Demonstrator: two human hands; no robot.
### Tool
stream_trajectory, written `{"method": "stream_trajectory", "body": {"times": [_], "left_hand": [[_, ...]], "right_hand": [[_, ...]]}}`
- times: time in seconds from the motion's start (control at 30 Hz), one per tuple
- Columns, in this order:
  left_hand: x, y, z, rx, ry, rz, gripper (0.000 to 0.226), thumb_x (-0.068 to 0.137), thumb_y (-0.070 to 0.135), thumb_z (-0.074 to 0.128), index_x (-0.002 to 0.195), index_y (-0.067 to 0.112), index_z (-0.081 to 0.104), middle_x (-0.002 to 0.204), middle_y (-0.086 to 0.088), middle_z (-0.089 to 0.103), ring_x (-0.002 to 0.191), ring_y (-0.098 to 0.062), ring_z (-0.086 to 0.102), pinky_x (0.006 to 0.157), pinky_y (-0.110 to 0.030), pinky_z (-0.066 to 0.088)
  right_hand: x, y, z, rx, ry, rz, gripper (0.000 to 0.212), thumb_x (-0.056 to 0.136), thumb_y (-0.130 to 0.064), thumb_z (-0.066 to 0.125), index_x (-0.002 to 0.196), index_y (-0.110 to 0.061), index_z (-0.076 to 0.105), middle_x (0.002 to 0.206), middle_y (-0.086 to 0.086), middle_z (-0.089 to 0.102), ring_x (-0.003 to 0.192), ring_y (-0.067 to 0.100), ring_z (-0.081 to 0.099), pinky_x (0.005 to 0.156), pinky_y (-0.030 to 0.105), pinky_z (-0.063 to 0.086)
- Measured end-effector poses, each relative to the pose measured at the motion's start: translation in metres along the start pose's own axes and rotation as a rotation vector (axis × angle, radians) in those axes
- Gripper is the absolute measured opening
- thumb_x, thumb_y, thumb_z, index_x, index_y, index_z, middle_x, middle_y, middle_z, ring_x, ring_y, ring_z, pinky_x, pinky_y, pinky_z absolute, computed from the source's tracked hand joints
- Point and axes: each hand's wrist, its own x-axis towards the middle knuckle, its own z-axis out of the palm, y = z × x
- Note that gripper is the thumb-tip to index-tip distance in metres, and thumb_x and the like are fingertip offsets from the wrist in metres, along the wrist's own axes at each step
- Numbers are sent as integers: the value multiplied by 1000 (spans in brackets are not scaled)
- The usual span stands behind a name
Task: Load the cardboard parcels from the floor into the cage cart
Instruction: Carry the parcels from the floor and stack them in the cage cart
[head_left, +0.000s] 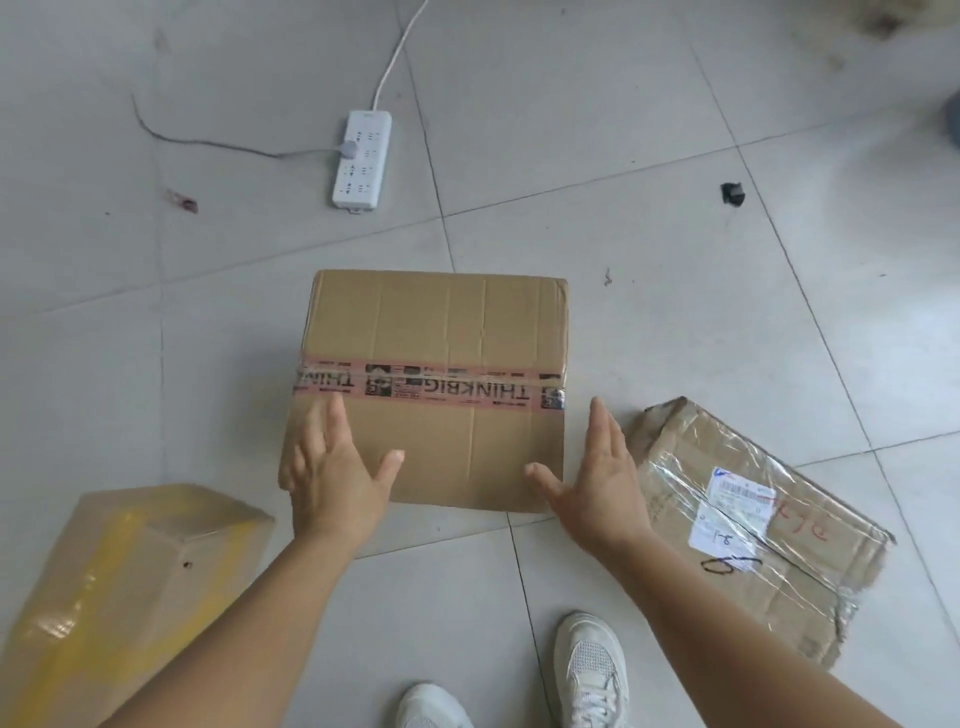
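Grey tile floor (571, 130) held the middle box (431, 384), with two more parcels near left and near right. Left hand (332, 473) and right hand (597, 478) hovered at its sides, fingers straight and apart. Best bet: grab low on both sides and lift evenly.

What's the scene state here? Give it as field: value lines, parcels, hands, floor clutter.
target parcel: brown cardboard box with printed red tape band, flat on the grey tiled floor
left hand: open, fingers spread over the box's near-left corner; contact unclear
right hand: open, at the box's near-right edge, no grip yet
other parcels: yellow-taped cardboard box on the left; flattened clear-taped cardboard parcel with white label on the right
clutter: white power strip beyond the box
cage cart: not in view
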Motion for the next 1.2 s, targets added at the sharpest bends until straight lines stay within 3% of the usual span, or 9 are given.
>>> {"method": "stream_trajectory", "body": {"times": [0.17,0.3,0.57,0.7,0.87,0.97,1.1,1.2], "left_hand": [[38,-52,0,-172,-84,-249,111,79,50,71,155,15,-1,160,-13,9,147,-30,15,117,-44,20],[48,-70,1,-378,-213,-281,108,76,42,77,155,15,9,157,-6,27,141,-26,32,113,-40,31],[31,-69,-32,-551,-138,-248,101,76,29,80,154,20,16,155,-1,26,140,-20,33,109,-31,31],[9,-71,-74,-640,-87,-244,98,78,27,79,154,23,17,152,0,27,139,-18,33,105,-28,31],[-24,-77,-133,-739,-2,-256,96,78,26,78,154,27,18,152,2,26,139,-17,32,104,-28,32],[-47,-81,-179,-803,60,-269,96,79,27,77,153,29,17,151,3,26,138,-17,32,104,-28,35],[-83,-88,-242,-858,150,-283,95,79,26,76,153,28,17,149,1,28,136,-19,35,97,-29,38],[-114,-93,-287,-905,238,-312,93,81,23,75,153,27,18,144,5,30,127,-15,40,80,-19,40]], "right_hand": [[26,-12,24,42,-51,103,120,75,-43,79,155,-22,-8,160,2,13,142,29,31,115,41,30],[33,-10,39,161,-33,172,112,67,-27,86,150,-28,11,148,0,36,123,24,50,95,45,50],[19,-34,24,225,-22,190,104,59,-33,89,141,-39,25,136,-5,50,121,22,53,98,49,49],[-2,-64,1,301,-39,157,80,69,-19,86,126,-39,35,118,-9,57,108,21,58,94,47,52],[-34,-119,-36,402,-41,43,73,77,-3,78,120,-43,34,104,-23,52,94,8,58,74,28,52],[-52,-163,-62,382,-44,-33,76,76,-5,80,121,-45,35,108,-20,56,100,16,60,82,36,54],[-82,-224,-92,408,-88,-125,77,74,-3,80,123,-46,40,116,-8,61,102,19,62,76,37,57],[-106,-267,-108,428,-135,-187,77,74,-2,80,123,-47,41,117,-7,61,104,21,62,73,38,58]]}}
